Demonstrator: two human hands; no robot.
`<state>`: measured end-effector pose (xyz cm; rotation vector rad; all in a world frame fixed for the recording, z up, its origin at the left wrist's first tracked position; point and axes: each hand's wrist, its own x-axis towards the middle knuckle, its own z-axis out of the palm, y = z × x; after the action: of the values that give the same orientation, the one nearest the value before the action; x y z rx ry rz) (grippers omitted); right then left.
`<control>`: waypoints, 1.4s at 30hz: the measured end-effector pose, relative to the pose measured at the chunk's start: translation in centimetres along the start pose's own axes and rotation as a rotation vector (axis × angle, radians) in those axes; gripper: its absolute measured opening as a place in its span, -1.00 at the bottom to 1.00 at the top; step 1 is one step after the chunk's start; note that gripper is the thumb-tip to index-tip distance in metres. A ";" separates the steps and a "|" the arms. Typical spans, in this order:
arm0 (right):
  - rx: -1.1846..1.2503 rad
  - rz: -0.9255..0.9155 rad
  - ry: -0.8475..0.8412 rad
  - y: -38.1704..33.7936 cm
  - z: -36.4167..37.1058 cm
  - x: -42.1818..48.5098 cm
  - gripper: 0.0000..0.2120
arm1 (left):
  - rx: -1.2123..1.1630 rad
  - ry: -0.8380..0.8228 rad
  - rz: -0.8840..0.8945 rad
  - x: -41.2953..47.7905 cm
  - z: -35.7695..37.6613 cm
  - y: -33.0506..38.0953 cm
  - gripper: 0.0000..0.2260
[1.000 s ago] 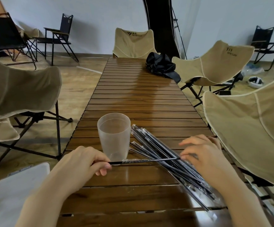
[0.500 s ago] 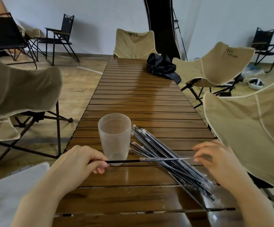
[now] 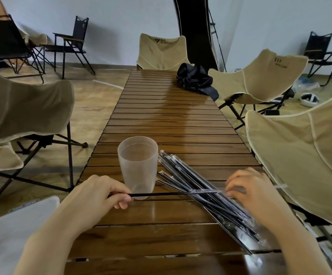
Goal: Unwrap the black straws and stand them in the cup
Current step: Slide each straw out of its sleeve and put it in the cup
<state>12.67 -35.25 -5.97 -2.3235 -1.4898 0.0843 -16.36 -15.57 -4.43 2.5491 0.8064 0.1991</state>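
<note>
Far: table (image 3: pixel 171 120) slats bare beyond the cup (image 3: pixel 137 167), to a black bag (image 3: pixel 194 79) far right.
Right: wrapped straw pile (image 3: pixel 200 187) slants from cup to near edge; tan chair (image 3: pixel 300 155) close beside.
Near: held straw (image 3: pixel 161 194), wrapper (image 3: pixel 206 192) on its right end, crosses before the cup.

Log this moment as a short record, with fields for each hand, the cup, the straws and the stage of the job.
left hand: pinches the bare end of one straw, held level in front of the cup
right hand: pinches the wrapper at the straw's other end
cup: upright, empty
pile: wrapped straws, right of the cup on the table
stage: straw partly out of its wrapper, none in the cup
</note>
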 end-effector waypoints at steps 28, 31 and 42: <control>0.188 0.444 0.331 2.8 2.6 1.3 -0.85 | -0.015 -0.015 -0.051 0.2 -0.3 0.9 -0.88; 0.285 0.550 0.277 3.0 3.3 1.4 -0.64 | -0.024 -0.024 -0.058 0.3 -0.2 1.1 -0.90; 0.809 0.253 0.009 -1.3 -1.1 1.7 -0.80 | -0.227 0.069 -0.012 0.4 -0.6 2.9 -0.86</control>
<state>12.57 -33.54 -4.28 -1.8040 -0.8942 0.6176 -14.72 -17.19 -2.57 2.3346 0.7776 0.3553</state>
